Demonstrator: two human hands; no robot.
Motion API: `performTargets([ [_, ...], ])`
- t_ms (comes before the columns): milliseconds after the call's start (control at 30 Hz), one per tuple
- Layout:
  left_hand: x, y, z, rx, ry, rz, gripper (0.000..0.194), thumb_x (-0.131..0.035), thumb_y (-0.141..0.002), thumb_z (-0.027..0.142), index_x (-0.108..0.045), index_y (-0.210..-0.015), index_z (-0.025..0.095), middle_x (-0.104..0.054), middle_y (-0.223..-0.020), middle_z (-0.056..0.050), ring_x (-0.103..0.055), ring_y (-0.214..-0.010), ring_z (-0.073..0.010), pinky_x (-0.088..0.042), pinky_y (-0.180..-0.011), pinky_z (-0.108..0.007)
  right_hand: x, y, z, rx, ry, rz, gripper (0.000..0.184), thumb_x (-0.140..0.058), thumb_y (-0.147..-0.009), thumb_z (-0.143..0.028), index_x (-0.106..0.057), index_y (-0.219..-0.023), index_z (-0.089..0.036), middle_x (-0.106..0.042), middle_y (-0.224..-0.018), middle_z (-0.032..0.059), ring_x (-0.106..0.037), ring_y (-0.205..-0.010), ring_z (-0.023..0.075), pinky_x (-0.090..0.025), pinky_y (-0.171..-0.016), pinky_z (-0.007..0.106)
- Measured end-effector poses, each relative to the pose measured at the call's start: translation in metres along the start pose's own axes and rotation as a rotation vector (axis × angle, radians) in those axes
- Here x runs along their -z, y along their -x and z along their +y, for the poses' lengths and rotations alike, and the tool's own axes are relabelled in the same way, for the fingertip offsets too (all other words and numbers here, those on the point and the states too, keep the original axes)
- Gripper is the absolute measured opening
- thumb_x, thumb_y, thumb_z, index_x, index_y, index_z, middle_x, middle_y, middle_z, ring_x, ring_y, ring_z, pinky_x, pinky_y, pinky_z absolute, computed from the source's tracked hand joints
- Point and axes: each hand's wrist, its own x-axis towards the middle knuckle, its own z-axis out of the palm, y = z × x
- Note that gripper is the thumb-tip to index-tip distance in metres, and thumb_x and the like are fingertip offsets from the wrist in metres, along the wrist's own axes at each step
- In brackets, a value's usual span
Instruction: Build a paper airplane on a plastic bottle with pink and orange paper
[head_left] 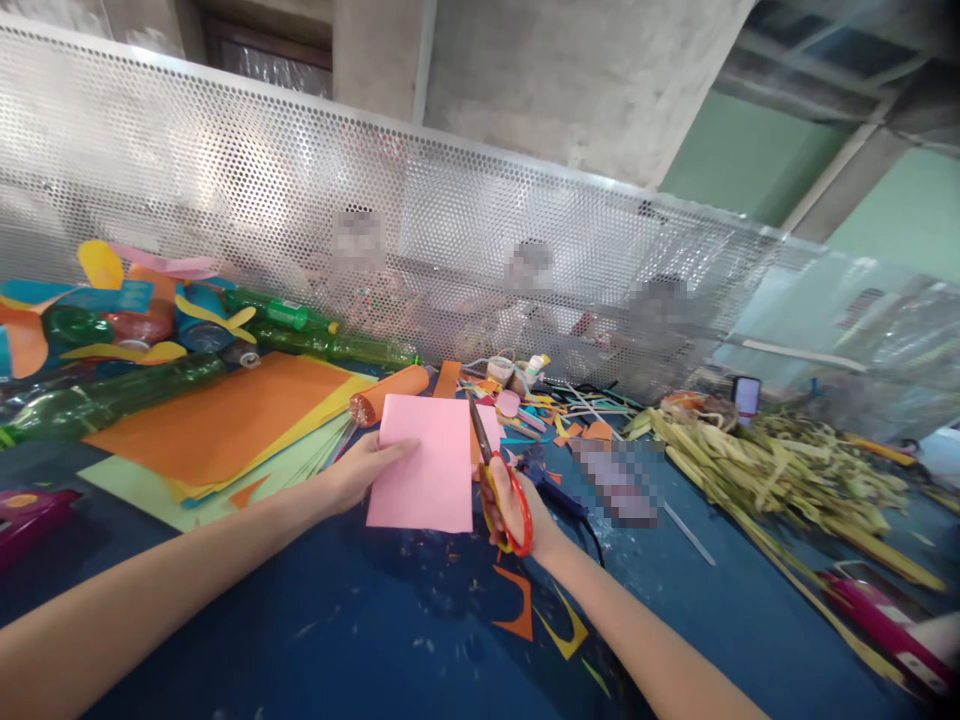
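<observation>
A pink sheet of paper (424, 475) is held up over the blue table by my left hand (367, 470), thumb in front and fingers behind it. My right hand (517, 505) grips a pair of scissors (519, 510) with red and yellow handles. Their dark blades point up along the paper's right edge; whether they touch it I cannot tell. Another pink piece shows just behind the blades. Below my hands lie an orange paper offcut (517, 605) and a yellow offcut (566, 630).
Coloured paper sheets (232, 410), green plastic bottles (120, 395) and paper-decorated cans lie left. Behind are paper scraps and glue bottles (536, 368); a glue gun (551, 485) lies right of my hand. Dried husks (780, 470) cover the right. A perforated metal screen (450, 220) stands behind.
</observation>
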Motion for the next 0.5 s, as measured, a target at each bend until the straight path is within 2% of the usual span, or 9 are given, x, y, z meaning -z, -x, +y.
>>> performTargets([
  [100,0.022,-0.014,0.006,-0.154,-0.439,0.141,0.030,-0.073,-0.061,0.031,-0.069,-0.085,0.014,-0.069,-0.087,-0.011,-0.060,-0.085,-0.0299,-0.044,-0.075,-0.032,0.006,-0.004,-0.003,-0.065,-0.096,-0.041,0.060,-0.019,-0.076,-0.074,-0.039,-0.058,-0.021,-0.042,-0.047,-0.0040,-0.044,-0.037,0.0098,-0.051,-0.046,0.028],
  [200,0.039,-0.023,0.010,-0.324,-0.660,0.207,0.035,-0.071,-0.061,0.025,-0.066,-0.095,0.017,-0.066,-0.094,-0.009,-0.058,-0.091,-0.0291,-0.040,-0.083,-0.031,0.014,-0.007,-0.007,-0.030,-0.192,-0.077,0.064,-0.020,-0.073,-0.077,-0.042,-0.060,-0.019,-0.048,-0.055,-0.0009,-0.053,-0.050,0.0122,-0.053,-0.056,0.030],
  [267,0.045,-0.024,0.011,-0.368,-0.815,0.261,0.044,-0.067,-0.064,0.024,-0.061,-0.107,0.018,-0.064,-0.100,-0.010,-0.056,-0.096,-0.0291,-0.039,-0.086,-0.032,0.018,-0.007,-0.009,0.022,-0.257,-0.068,0.063,-0.025,-0.071,-0.078,-0.045,-0.062,-0.019,-0.050,-0.058,-0.0001,-0.056,-0.055,0.0132,-0.053,-0.060,0.030],
  [400,0.040,-0.016,0.013,-0.372,-1.325,0.311,0.061,-0.055,-0.074,0.020,-0.035,-0.132,0.021,-0.054,-0.115,-0.011,-0.052,-0.103,-0.0299,-0.042,-0.085,-0.038,0.022,-0.004,-0.013,0.092,-0.249,0.014,0.058,-0.029,-0.074,-0.074,-0.046,-0.064,-0.019,-0.050,-0.055,-0.0010,-0.053,-0.049,0.0125,-0.052,-0.054,0.028],
  [433,0.037,-0.013,0.013,-0.420,-1.440,0.308,0.062,-0.053,-0.076,0.019,-0.030,-0.134,0.023,-0.049,-0.120,-0.011,-0.049,-0.107,-0.0298,-0.041,-0.086,-0.040,0.021,-0.002,-0.014,0.115,-0.209,0.035,0.055,-0.031,-0.076,-0.071,-0.045,-0.065,-0.019,-0.049,-0.054,-0.0017,-0.051,-0.046,0.0120,-0.051,-0.051,0.027],
  [500,0.029,-0.009,0.011,-0.565,-1.587,0.295,0.058,-0.051,-0.079,0.018,-0.032,-0.133,0.026,-0.040,-0.129,-0.011,-0.039,-0.118,-0.0305,-0.034,-0.095,-0.044,0.020,0.001,-0.018,0.171,-0.076,0.075,0.049,-0.035,-0.080,-0.065,-0.045,-0.065,-0.020,-0.045,-0.050,-0.0032,-0.047,-0.043,0.0112,-0.048,-0.048,0.025],
])
